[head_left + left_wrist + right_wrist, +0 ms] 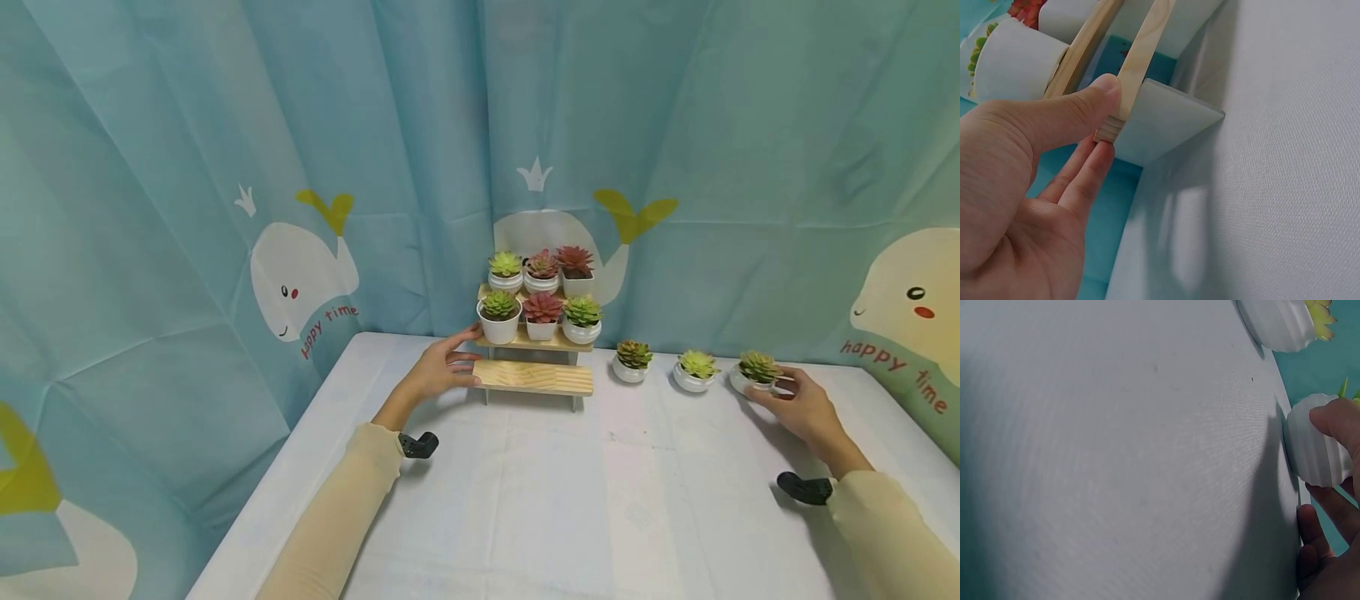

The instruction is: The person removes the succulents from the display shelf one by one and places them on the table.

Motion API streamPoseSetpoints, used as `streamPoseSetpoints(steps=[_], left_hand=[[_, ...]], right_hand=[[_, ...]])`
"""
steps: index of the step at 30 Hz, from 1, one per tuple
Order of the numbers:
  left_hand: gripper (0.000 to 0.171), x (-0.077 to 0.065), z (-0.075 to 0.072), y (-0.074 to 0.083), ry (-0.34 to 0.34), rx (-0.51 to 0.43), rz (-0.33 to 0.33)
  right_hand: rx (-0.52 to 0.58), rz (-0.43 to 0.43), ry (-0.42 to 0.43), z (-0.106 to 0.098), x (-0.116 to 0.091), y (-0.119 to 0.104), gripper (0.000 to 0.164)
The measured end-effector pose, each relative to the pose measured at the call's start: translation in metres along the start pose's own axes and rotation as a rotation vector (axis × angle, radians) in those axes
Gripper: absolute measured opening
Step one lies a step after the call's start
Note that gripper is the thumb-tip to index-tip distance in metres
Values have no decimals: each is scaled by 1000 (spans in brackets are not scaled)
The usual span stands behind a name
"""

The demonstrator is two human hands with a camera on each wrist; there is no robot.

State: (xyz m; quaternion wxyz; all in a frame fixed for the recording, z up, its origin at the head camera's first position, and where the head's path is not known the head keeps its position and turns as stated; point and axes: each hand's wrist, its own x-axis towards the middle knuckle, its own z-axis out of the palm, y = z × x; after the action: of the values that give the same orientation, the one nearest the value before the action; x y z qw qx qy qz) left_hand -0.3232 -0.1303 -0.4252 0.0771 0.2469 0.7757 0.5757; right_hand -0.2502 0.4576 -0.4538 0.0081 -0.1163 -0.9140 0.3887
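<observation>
In the head view a tiered wooden plant stand (532, 377) stands at the back of the table, its lowest board bare. My left hand (437, 369) is at the stand's left side. The left wrist view shows its thumb and fingertips pinching the end of a board (1141, 59). Over on the right, my right hand (806, 408) holds a potted succulent (757, 369) by its white pot. In the right wrist view, thumb and fingers are round that ribbed pot (1316, 440), which sits at the table surface; the plant is mostly out of frame.
Two more potted succulents, one reddish-green (633, 357) and one light green (697, 367), stand between the stand and my right hand. Several green and red succulents (542, 315) fill the stand's upper boards. A blue curtain (427, 150) hangs behind the white-covered table (555, 500).
</observation>
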Motion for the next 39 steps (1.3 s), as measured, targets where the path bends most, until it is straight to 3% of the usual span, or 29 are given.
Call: streamPoseSetpoints(steps=[25,39], left_hand=[[85,-2,1,2,4,-9,1],[85,-1,0,1,-8,2,19]], right_hand=[[-18,-19,-6,-1,1,1,102],[-87,-117,-163,-24,-2,-8,112]])
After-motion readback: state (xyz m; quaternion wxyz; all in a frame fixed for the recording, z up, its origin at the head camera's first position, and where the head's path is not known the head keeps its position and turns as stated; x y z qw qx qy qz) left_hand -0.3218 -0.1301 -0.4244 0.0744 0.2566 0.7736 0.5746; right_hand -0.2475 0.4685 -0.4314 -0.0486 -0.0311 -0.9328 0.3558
